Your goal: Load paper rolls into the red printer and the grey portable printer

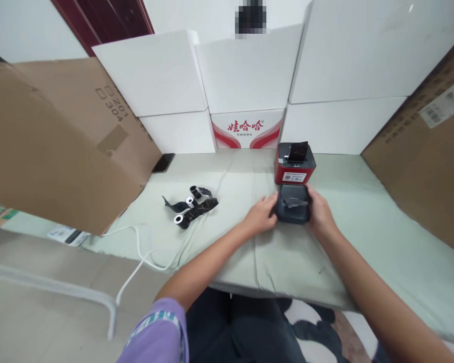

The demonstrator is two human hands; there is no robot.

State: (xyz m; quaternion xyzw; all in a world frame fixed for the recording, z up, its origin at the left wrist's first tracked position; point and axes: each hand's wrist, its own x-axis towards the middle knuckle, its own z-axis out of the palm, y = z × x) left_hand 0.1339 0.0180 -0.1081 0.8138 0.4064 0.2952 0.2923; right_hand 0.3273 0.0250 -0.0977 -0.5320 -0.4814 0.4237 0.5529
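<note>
A small dark printer-like box (289, 214) with rounded corners is held between my two hands at the front of a red and black receipt printer (290, 177). My left hand (263, 214) grips its left side with bent fingers. Against the right side, my right hand (321, 209) is wrapped, its fingertips partly hidden. A dark, shiny strip (295, 202) lies across the top of the box. Out of the red printer's top sticks a black strip (298, 151). To the left lie several small rolls (202, 207) with white cores and loose black strips.
The pale green tabletop (227, 257) is bordered by stacked white boxes (249, 70) behind and cardboard panels (60, 136) on the left and right. A dark phone (163, 163) lies by the left panel. A white cable (139, 247) hangs over the front edge.
</note>
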